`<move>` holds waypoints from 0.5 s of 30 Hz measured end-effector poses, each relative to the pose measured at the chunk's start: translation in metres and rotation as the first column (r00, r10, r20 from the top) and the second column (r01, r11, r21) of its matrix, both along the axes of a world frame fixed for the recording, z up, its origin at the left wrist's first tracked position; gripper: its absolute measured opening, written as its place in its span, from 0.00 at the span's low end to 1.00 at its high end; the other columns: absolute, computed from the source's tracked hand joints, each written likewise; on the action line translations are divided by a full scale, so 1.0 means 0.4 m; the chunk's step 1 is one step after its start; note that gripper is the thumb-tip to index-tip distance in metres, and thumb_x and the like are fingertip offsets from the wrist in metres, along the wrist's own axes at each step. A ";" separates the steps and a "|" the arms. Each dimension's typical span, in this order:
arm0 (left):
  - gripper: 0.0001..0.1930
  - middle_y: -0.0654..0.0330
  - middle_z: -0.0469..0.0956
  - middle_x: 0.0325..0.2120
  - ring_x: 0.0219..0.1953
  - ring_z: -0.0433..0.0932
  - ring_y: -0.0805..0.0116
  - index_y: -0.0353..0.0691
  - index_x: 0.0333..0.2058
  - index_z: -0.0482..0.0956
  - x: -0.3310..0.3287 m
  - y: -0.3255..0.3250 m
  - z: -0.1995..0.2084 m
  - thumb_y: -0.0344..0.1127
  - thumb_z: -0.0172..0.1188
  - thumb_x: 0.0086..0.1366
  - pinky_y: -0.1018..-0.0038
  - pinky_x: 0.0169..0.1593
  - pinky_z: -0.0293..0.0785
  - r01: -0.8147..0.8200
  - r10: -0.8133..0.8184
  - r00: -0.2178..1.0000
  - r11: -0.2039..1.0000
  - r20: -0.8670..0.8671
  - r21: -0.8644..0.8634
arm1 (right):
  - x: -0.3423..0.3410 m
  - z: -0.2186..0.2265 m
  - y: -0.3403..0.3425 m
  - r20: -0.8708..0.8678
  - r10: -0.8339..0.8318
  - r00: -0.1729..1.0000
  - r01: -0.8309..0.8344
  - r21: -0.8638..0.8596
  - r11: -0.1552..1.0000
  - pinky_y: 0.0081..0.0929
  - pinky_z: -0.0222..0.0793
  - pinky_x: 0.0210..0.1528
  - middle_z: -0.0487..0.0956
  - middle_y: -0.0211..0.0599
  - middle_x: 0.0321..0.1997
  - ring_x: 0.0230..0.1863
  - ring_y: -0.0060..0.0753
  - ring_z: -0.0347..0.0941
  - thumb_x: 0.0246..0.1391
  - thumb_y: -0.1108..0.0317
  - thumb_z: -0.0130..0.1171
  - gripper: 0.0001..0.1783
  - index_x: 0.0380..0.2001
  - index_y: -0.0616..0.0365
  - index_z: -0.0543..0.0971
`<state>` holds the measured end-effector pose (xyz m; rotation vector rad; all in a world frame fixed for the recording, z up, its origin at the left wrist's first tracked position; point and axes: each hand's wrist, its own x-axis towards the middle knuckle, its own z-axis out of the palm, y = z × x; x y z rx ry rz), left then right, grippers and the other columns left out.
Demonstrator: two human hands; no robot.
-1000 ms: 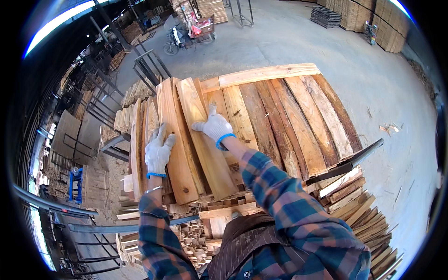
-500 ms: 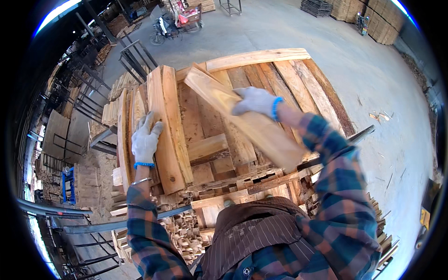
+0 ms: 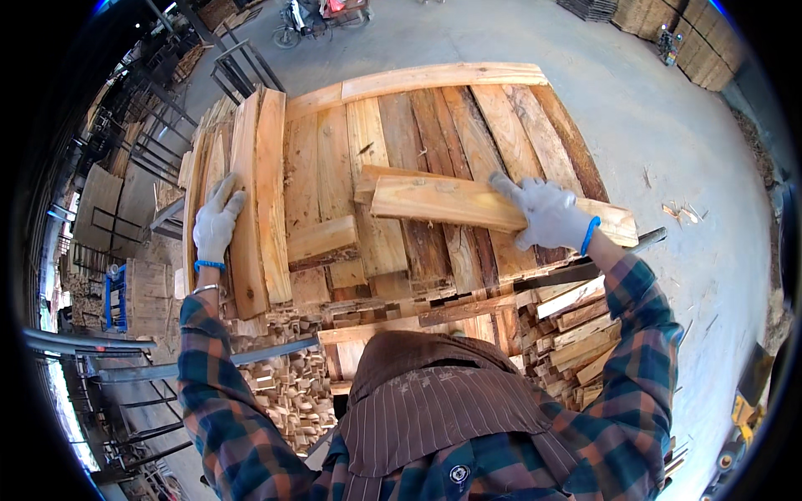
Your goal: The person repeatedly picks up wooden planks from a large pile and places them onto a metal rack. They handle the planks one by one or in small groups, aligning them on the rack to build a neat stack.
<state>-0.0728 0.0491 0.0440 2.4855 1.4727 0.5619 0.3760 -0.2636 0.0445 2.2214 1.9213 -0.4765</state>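
Note:
My right hand [image 3: 547, 213], in a pale glove with a blue cuff, grips a short wooden board [image 3: 443, 200] from above, thumb at its near edge and fingers over its far edge. That board lies slantwise across a layer of lengthwise planks [image 3: 368, 159], with another piece of wood showing behind its left end. On the left, my gloved left hand [image 3: 217, 224] rests with fingers stretched out against two upright-running boards [image 3: 253, 200] stacked on the layer. Nearer to me a short wood block [image 3: 323, 242] lies crosswise on the planks.
A long board [image 3: 443, 78] runs along the stack's far edge. Cut wood pieces [image 3: 576, 334] are piled below at the right, and small offcuts [image 3: 292, 392] at the left. Metal rails [image 3: 284, 355] flank the stack. A motorbike [image 3: 292, 21] stands on the concrete floor beyond.
The board in my right hand has swung from a steep diagonal to nearly crosswise and come down onto the planks, farther right. My left hand still touches the left boards. The view has shifted.

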 end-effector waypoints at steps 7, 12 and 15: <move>0.26 0.57 0.70 0.62 0.61 0.71 0.54 0.49 0.61 0.72 -0.013 -0.014 0.004 0.51 0.55 0.67 0.67 0.62 0.66 -0.004 0.004 1.000 1.000 0.004 0.022 | 0.002 0.074 0.019 0.120 0.084 0.989 -0.072 -0.099 0.992 0.49 0.72 0.53 0.72 0.47 0.54 0.56 0.55 0.71 0.36 0.59 0.76 0.61 0.72 0.35 0.51; 0.26 0.58 0.71 0.61 0.61 0.71 0.54 0.48 0.61 0.72 -0.010 -0.022 0.012 0.51 0.55 0.67 0.67 0.63 0.65 -0.039 0.039 0.999 0.999 -0.005 0.019 | 0.024 0.023 0.037 0.076 0.198 0.977 -0.192 -0.074 0.979 0.50 0.73 0.51 0.74 0.50 0.51 0.52 0.56 0.73 0.41 0.64 0.70 0.57 0.72 0.40 0.50; 0.26 0.55 0.71 0.61 0.61 0.71 0.54 0.47 0.60 0.73 -0.021 -0.010 -0.002 0.50 0.55 0.67 0.68 0.63 0.64 -0.024 0.023 1.000 0.999 0.017 0.034 | 0.037 -0.011 0.033 0.046 0.189 0.981 -0.190 0.012 0.982 0.49 0.74 0.49 0.74 0.50 0.50 0.50 0.56 0.74 0.42 0.68 0.68 0.55 0.72 0.40 0.52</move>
